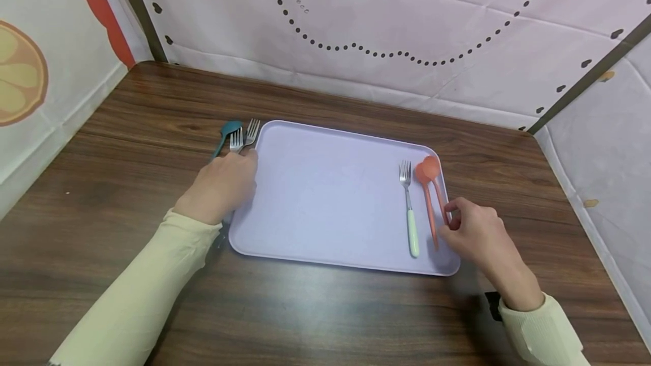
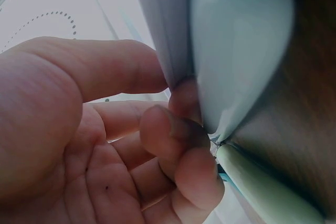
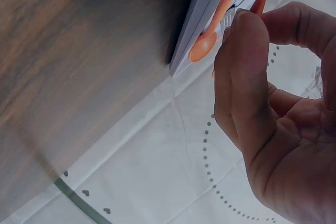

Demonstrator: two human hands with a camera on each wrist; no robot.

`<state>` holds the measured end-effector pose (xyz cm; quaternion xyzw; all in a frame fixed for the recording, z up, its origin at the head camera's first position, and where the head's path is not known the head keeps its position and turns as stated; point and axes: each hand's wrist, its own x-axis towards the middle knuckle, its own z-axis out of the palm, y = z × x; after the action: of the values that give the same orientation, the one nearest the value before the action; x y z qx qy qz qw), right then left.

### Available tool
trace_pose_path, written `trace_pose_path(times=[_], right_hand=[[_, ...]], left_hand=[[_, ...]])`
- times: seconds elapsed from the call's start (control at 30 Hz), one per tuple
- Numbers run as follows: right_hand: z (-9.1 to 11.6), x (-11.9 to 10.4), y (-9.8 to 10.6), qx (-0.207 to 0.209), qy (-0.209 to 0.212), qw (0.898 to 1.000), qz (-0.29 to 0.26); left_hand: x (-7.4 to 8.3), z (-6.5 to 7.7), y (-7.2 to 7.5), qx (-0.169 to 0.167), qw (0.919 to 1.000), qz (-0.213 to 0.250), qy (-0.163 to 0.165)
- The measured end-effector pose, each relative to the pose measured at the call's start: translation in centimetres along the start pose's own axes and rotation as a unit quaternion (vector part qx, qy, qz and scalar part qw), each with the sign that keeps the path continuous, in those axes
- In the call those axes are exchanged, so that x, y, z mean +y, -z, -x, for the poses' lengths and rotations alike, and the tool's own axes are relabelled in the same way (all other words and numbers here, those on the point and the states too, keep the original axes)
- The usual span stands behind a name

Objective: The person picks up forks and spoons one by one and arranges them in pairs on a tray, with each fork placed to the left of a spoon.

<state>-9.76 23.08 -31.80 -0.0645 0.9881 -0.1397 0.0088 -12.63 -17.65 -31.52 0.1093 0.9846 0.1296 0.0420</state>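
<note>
Orange spoon (image 1: 431, 168) pinched in my right hand (image 1: 480, 236), right end of tray (image 1: 325, 196); second spoon (image 1: 430, 214), green-handled fork (image 1: 413, 233) lie inside. Partway, I judge: teal spoon (image 1: 231, 127), two forks (image 1: 237, 140) sit left of tray; left hand (image 1: 224, 182) there, grip unclear.

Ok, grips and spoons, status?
Right grip pinching rightmost orange spoon. Left grip at left rim of tray, hold unclear. Second orange spoon close alongside, possibly in the way.

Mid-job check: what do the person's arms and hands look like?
The left hand and right hand are ungloved. The left sleeve and right sleeve are long and pale yellow; the right has a ribbed cuff. A small black item shows by that wrist, too hidden to identify.
</note>
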Motion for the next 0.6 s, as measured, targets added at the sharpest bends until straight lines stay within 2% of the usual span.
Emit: trace_pose_path(times=[0.13,0.4,0.6], right_hand=[[0.0,-0.2,-0.2,0.010,0.015,1.000,-0.004],[0.1,-1.0,-0.3,-0.009,0.024,0.999,-0.021],[0.1,-1.4,-0.6,0.000,0.041,0.999,-0.019]], left_hand=[[-0.1,0.0,-0.1,0.000,1.0000,-0.001,0.000],[0.0,0.0,-0.1,0.004,1.0000,0.000,0.001],[-0.1,0.0,-0.1,0.000,1.0000,0.001,0.005]])
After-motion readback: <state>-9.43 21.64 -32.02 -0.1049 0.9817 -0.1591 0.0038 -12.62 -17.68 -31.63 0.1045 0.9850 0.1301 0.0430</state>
